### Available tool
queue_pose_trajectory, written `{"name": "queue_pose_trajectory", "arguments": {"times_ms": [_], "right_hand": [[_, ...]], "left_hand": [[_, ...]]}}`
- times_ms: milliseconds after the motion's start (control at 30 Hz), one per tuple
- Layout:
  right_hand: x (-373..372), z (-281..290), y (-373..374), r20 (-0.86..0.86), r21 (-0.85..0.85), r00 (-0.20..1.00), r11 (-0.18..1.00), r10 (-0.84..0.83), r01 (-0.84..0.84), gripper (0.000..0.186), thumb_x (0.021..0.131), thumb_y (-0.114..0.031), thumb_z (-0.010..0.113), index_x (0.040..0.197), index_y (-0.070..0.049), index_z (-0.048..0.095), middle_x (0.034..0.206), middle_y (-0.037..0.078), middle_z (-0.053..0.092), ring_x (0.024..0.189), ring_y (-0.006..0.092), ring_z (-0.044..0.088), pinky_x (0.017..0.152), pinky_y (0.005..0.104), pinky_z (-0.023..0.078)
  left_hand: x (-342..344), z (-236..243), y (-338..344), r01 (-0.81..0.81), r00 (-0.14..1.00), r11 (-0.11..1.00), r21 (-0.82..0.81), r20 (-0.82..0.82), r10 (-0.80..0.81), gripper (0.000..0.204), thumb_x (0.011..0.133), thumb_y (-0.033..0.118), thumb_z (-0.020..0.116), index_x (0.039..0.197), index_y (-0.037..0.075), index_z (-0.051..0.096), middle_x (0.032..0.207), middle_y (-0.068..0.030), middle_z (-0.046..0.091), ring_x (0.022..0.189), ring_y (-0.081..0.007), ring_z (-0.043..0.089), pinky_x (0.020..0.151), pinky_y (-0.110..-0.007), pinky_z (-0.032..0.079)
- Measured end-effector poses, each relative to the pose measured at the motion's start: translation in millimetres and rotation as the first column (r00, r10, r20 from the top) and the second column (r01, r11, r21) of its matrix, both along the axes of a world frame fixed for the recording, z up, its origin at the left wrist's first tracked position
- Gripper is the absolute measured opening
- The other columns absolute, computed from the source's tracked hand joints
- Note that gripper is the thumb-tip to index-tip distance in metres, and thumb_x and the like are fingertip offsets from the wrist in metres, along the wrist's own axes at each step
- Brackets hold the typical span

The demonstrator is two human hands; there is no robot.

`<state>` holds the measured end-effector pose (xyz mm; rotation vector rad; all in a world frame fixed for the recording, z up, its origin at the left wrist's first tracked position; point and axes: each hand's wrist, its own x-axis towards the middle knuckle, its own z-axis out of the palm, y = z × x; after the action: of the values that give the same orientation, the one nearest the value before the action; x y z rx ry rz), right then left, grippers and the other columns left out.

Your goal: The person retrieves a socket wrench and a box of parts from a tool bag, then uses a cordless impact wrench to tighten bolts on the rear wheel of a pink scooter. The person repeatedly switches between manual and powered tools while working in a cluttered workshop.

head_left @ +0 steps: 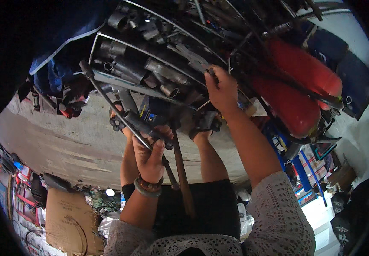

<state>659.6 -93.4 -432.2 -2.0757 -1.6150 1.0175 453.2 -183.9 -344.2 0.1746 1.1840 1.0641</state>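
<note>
My left hand (pixel 150 160) is closed around a long metal bar wrench (pixel 108 100) with a bent socket end. A thick dark cylindrical tool (pixel 144 127) lies across the bar in the same hand. Beside this hand, a wooden handle (pixel 182 179) slants down over my lap; its upper end is hard to make out. My right hand (pixel 223 91) is closed on the near end of a grey metal tool (pixel 193 58) with two flat arms, like pliers. That tool reaches over the wire rack (pixel 150 53), which holds dark sockets and metal tubes (pixel 122 68).
Two red fire extinguishers (pixel 297 111) lie at the right of the rack. A dark blue cloth (pixel 56 70) hangs at the left. Behind me stand a cardboard box (pixel 67 217) and cluttered goods. My feet are on the concrete floor (pixel 71 145) below the rack.
</note>
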Motion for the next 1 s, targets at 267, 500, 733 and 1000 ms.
{"name": "queue_pose_trajectory", "arguments": {"times_ms": [267,500,733,1000], "right_hand": [[-12.7,-8.5,8.7,-0.087,0.149,0.996,0.989,-0.006,0.019,0.019,0.079,-0.012,0.061,0.098,-0.007,0.062,0.086,0.014,0.063,0.079,0.0313,0.061,0.069,0.0353,0.049],[-14.8,-9.9,16.0,-0.025,0.204,0.996,0.975,0.09,-0.084,0.019,0.079,-0.011,0.06,0.098,-0.008,0.062,0.087,0.013,0.063,0.08,0.032,0.06,0.07,0.037,0.049],[-11.0,-19.0,14.3,-0.007,0.126,0.999,0.991,0.035,-0.034,0.018,0.08,-0.015,0.058,0.097,-0.012,0.061,0.084,0.01,0.061,0.079,0.0299,0.058,0.07,0.0384,0.048],[-2.1,-17.3,13.6,-0.016,0.102,1.0,0.995,0.026,-0.024,0.017,0.083,-0.016,0.057,0.098,-0.012,0.061,0.086,0.01,0.062,0.08,0.0296,0.058,0.069,0.0378,0.047]], "left_hand": [[15.1,0.3,1.4,0.081,0.996,0.995,-0.058,-0.04,-0.084,0.031,0.087,0.003,0.052,0.114,0.009,0.038,0.108,-0.0114,0.054,0.096,-0.0218,0.055,0.087,-0.042,0.045],[23.3,0.2,0.1,0.086,0.994,0.995,-0.048,-0.059,-0.089,0.034,0.087,0.004,0.052,0.117,0.008,0.036,0.11,-0.0105,0.054,0.097,-0.0216,0.054,0.09,-0.043,0.042],[21.5,-1.8,-1.2,0.082,0.996,0.995,-0.062,-0.025,-0.084,0.042,0.087,0.001,0.05,0.125,0.008,0.032,0.11,-0.0103,0.054,0.099,-0.0221,0.054,0.091,-0.044,0.042],[13.2,-3.7,1.9,0.044,0.996,0.999,-0.029,-0.074,-0.046,0.038,0.088,0.003,0.05,0.122,0.007,0.035,0.11,-0.009,0.056,0.099,-0.0187,0.054,0.091,-0.04,0.042]]}}
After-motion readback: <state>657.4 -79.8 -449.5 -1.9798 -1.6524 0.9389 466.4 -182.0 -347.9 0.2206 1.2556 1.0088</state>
